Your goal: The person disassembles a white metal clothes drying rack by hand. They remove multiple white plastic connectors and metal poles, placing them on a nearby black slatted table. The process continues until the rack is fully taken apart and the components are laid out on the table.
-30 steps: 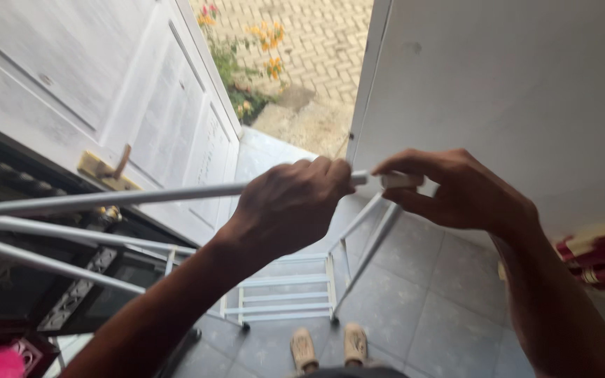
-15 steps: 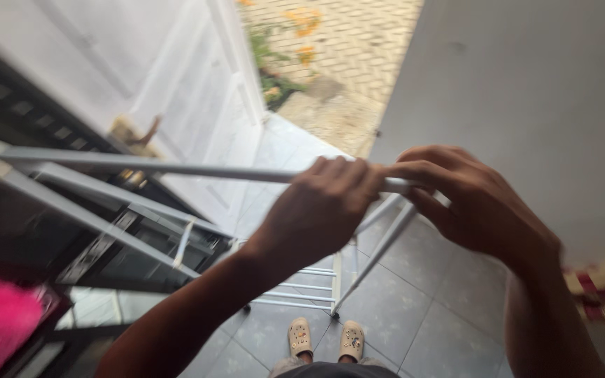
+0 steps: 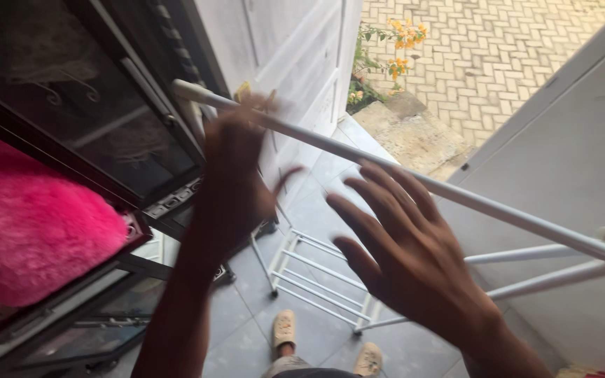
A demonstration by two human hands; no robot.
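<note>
At far left, a pink fluffy cloth (image 3: pixel 29 231) is seen lying on a dark glass-fronted cabinet (image 3: pixel 106 133). To its right, the left hand (image 3: pixel 236 175) is raised against a white rod (image 3: pixel 400 178), which runs from upper left, near the cabinet, down to the right edge. The hand is blurred; its fingers appear to be at the rod near its far end, but whether they are closed round it cannot be told. A white door (image 3: pixel 295 63) is seen behind this hand. Below, a white rack (image 3: pixel 316 280) is noted standing on the grey tiled floor (image 3: pixel 316 196), with two feet in light sandals (image 3: pixel 285 327) near its base. Right of centre, the right hand (image 3: pixel 407 259) is held open, fingers spread, just near of the rod and apparently not gripping it. Two further white bars (image 3: pixel 526 269) are joined to the rod at far right, against a white wall (image 3: pixel 568 161). Brick paving (image 3: pixel 484 49) and orange flowers (image 3: pixel 397 49) are visible beyond the doorway.
</note>
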